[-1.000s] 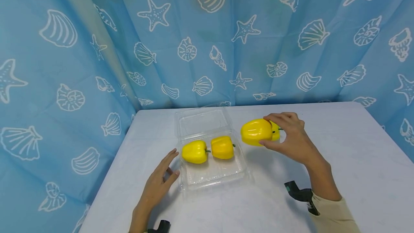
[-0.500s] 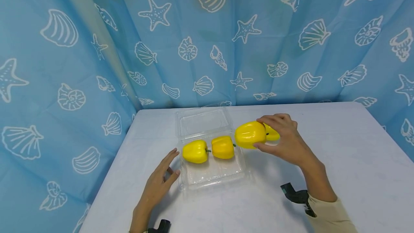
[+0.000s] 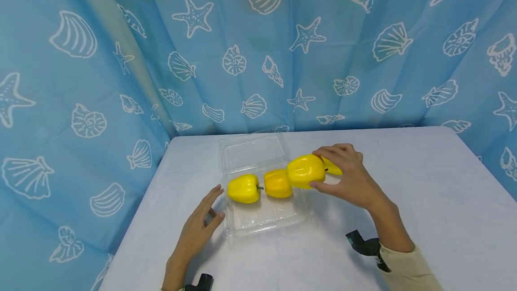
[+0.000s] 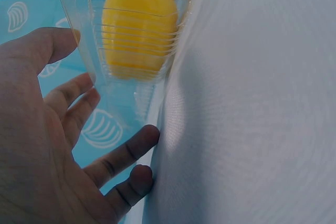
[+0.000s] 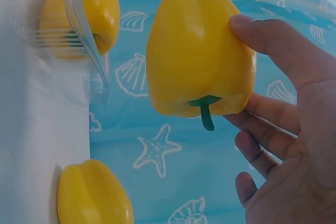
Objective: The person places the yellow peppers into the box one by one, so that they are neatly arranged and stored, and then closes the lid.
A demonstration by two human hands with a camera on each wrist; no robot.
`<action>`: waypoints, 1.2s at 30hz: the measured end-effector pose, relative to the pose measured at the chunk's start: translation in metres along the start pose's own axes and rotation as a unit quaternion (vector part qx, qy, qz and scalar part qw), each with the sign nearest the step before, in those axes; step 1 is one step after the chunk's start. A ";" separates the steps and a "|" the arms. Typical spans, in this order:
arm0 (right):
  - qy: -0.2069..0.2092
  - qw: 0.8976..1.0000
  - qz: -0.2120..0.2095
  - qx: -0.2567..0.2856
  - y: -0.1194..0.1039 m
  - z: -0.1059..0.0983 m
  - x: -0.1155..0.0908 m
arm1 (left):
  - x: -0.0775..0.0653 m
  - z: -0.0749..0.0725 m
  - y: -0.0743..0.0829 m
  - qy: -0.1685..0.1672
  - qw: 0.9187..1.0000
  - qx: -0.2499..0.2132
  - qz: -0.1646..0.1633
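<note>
My right hand pinches a yellow bell pepper between thumb and fingers, its green stem towards the palm in the right wrist view. This pepper hangs over the right side of a clear plastic clamshell box, whose lid lies back. Inside the box are two more bell peppers, one at the left and an orange-yellow one partly hidden by the held pepper. Beside the box's left wall, my left hand has its fingers spread; the thumb seems to touch the rim.
Another yellow bell pepper lies on the table right of the box, mostly behind my right hand in the head view. A white cloth covers the table. A blue curtain with shell prints hangs at the back and left.
My right hand has carried the bell pepper leftward and slightly nearer, from beside the box to over its right side. The left hand stays in place.
</note>
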State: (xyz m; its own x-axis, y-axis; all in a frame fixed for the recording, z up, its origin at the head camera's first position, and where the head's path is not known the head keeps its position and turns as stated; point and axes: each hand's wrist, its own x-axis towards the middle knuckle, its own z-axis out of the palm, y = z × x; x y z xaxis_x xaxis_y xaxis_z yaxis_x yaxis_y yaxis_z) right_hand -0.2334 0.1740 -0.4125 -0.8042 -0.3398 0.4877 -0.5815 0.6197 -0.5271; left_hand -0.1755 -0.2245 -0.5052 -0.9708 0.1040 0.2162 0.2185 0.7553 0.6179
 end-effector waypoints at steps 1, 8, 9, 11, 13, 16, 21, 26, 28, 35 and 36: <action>-0.001 1.000 -0.002 0.001 -0.001 0.001 0.000 | 0.000 0.000 0.000 -0.001 1.000 0.000 0.001; -0.001 1.000 -0.026 0.007 -0.005 0.010 0.002 | 0.000 -0.001 -0.001 0.001 1.000 0.001 0.009; -0.001 1.000 -0.030 0.007 -0.006 0.011 0.002 | 0.000 -0.001 -0.001 0.001 1.000 0.002 0.009; -0.004 0.999 -0.034 0.005 -0.007 0.013 0.002 | 0.000 -0.001 -0.002 0.001 1.000 0.003 0.009; -0.010 0.999 -0.035 0.001 -0.009 0.016 0.002 | 0.000 -0.001 -0.002 0.000 1.000 0.003 0.009; -0.021 0.999 -0.027 -0.006 -0.012 0.020 0.002 | 0.000 -0.001 -0.002 0.000 1.000 0.001 0.010; -0.035 0.999 -0.016 -0.003 -0.019 0.025 0.003 | 0.000 -0.001 -0.002 0.002 1.000 0.002 0.012; -0.042 0.999 -0.013 0.005 -0.026 0.031 0.003 | 0.000 -0.002 0.000 0.001 1.000 0.003 0.013; -0.044 0.999 -0.013 0.010 -0.028 0.034 0.003 | 0.001 -0.002 0.000 0.001 1.000 0.004 0.013; -0.050 0.998 -0.017 0.025 -0.033 0.043 0.004 | 0.001 -0.002 0.000 0.002 1.000 0.005 0.015; -0.052 0.998 -0.017 0.027 -0.034 0.045 0.004 | 0.001 -0.001 0.000 0.002 1.000 0.005 0.014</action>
State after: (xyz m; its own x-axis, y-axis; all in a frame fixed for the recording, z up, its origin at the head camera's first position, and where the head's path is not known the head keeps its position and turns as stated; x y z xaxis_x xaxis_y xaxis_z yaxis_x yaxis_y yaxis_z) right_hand -0.2221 0.1200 -0.4238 -0.7901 -0.4334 0.4335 -0.6129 0.5687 -0.5486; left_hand -0.1762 -0.2254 -0.5041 -0.9638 0.1238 0.2362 0.2455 0.7582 0.6041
